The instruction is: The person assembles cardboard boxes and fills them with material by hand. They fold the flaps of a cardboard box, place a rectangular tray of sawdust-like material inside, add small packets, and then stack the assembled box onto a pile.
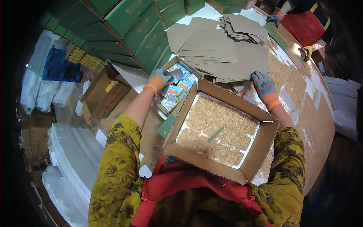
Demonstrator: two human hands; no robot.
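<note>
My left hand (161,80), in a grey glove with an orange cuff, reaches into a small carton (196,72) of colourful printed packets (174,93). Its fingers are closed on a packet at the top of the pile. On the right, my right hand (264,87), gloved the same way, has its fingers bent over the corner of a flat cardboard sheet (245,62). Between my forearms stands an open brown cardboard box (223,172). Inside it lie pale wood shavings (217,130), white along their edge, with a narrow green strip (217,133) on top.
Green boxes (128,30) are stacked high at the far left. An open carton (107,98) stands left of my left forearm. Shavings cover the table (314,125) to the right. At the far right, a co-worker in a red apron (302,28) handles a long box (285,38).
</note>
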